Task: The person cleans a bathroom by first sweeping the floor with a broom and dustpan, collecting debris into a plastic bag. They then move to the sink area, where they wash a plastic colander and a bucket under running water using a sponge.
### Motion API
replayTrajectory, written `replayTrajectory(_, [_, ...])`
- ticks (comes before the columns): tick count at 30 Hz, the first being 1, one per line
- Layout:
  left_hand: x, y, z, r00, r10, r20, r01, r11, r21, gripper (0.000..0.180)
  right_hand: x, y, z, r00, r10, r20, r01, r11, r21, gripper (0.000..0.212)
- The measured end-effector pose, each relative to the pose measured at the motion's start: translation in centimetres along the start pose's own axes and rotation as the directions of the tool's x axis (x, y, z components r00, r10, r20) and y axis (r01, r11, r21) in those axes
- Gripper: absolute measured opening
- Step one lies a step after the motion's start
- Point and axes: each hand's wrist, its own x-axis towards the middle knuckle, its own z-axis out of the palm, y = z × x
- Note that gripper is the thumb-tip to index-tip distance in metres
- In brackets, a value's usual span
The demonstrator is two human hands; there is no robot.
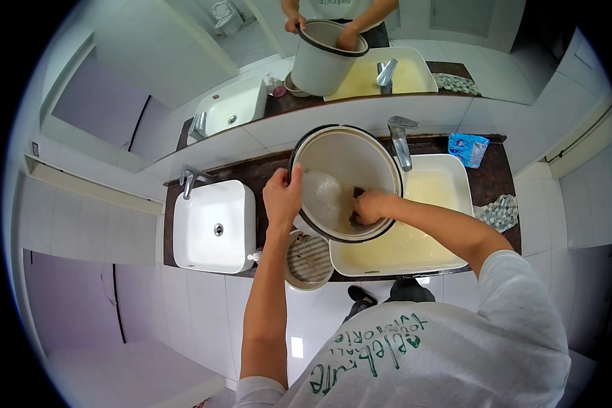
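A white bucket [319,146] with a black rim is tilted so that its mouth faces me, above the gap between two sinks and over the edge of the right one. My left hand [283,198] grips its rim on the left side. Inside, my right hand [372,207] presses a dark brown pad [354,217] against the inner wall; most of the pad is hidden by the fingers. Some cloudy wetness shows on the bucket's inner surface.
Yellowish water fills the right sink [460,183]; its faucet [401,143] stands beside the bucket. A white sink [183,234] sits left, with a round perforated basket [309,262] between. A blue packet [467,149] and patterned cloth [500,214] lie right. A mirror [265,68] rises behind.
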Motion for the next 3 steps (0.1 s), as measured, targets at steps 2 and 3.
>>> replayTrajectory(2, [-0.5,2.4,-0.1,0.999,0.048,-0.024,-0.045,0.993,0.107,0.048,0.0,-0.7,-1.0,0.999,0.032,0.022,-0.032,0.999,-0.005,0.051])
replayTrajectory(3, [-0.8,3.7,0.0,0.997,0.075,-0.03,-0.069,0.985,0.159,0.048,0.1,-1.2,-1.3,0.998,0.028,0.05,-0.025,0.998,-0.052,0.054])
